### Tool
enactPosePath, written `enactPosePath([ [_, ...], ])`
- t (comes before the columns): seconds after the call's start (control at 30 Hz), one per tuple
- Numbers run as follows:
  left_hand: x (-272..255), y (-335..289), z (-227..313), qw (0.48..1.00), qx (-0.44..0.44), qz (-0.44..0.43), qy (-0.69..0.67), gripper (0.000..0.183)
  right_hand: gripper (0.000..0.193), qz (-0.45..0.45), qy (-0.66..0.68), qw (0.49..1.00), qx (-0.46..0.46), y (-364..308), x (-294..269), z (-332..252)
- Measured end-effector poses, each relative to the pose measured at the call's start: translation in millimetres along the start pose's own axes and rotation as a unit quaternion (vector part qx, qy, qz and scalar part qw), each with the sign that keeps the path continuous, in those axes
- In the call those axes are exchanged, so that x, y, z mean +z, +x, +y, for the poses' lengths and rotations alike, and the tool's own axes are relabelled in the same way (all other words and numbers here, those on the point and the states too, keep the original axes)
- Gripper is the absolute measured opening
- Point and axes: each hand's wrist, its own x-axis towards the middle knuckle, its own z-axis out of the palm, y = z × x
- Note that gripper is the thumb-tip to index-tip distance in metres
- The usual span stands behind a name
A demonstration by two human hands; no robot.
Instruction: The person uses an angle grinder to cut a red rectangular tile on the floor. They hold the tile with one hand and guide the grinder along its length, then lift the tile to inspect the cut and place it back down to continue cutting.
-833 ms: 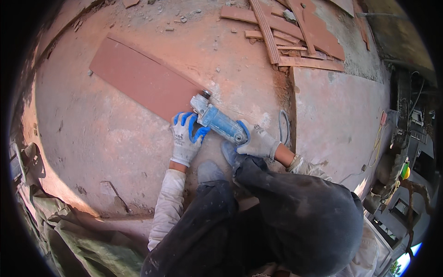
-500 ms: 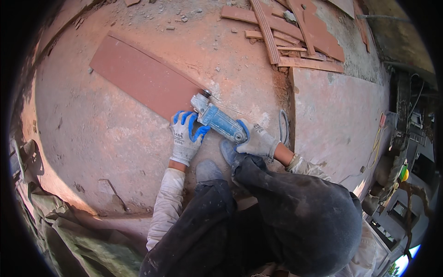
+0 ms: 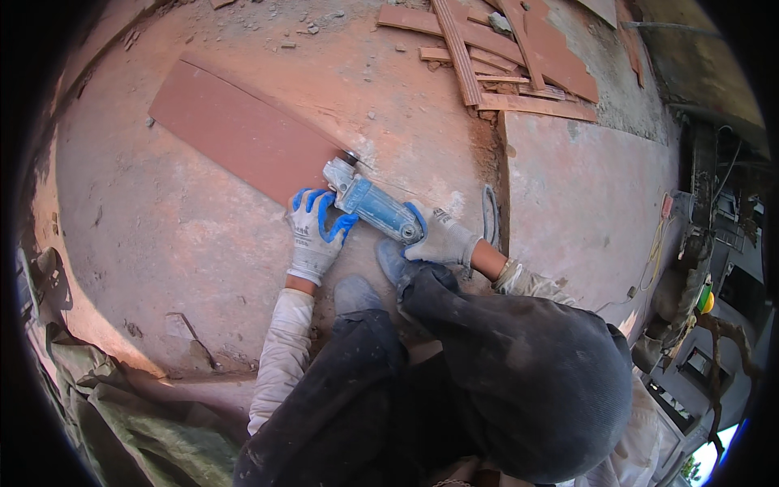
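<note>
A blue angle grinder (image 3: 377, 209) with a grey metal head lies slantwise, its dark disc (image 3: 350, 157) at the right-hand end of a long reddish-brown tile (image 3: 235, 130). My right hand (image 3: 445, 237), in a white glove with blue coating, is wrapped round the grinder's rear end. My left hand (image 3: 315, 231), gloved alike, rests its spread fingers at the tile's near corner. Its thumb stands apart, beside the grinder's head. A thin line runs along the tile's far long edge. Whether the disc is spinning or touching the tile, I cannot tell.
Broken reddish tile strips (image 3: 519, 61) are piled at the far right. A raised slab (image 3: 588, 195) and a looped grey cable (image 3: 491, 215) lie right of my hands. My shoes (image 3: 357, 294) are close below the grinder. Green tarpaulin (image 3: 146, 414) hangs at lower left.
The whole view has shifted slightly, so everything sits a little further left and up. Both hands and the grinder keep nearly the same place against the tile.
</note>
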Motion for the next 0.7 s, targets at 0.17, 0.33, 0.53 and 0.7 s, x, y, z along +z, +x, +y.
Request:
enactPosePath([
  [0.17, 0.2, 0.0, -1.3, 1.000, 0.001, 0.003, 0.003, 0.053, 0.083, -0.001, 0.016, 1.000, -0.010, 1.9, 3.5, 6.0],
  [0.33, 0.3, 0.3, -0.5, 1.000, -0.002, -0.005, 0.019, 0.053, 0.085, -0.008, 0.016, 1.000, -0.006, 3.4, 4.6, 8.5],
  [0.53, -0.3, 0.8, 1.5, 1.000, -0.006, -0.005, 0.014, 0.051, 0.086, -0.003, 0.030, 0.999, -0.009, 1.4, 3.6, 7.9],
  [0.7, -0.3, 1.3, 2.1, 1.000, 0.002, -0.003, 0.013, 0.049, 0.084, 0.003, 0.017, 1.000, -0.012, 4.3, 5.5, 10.6],
])
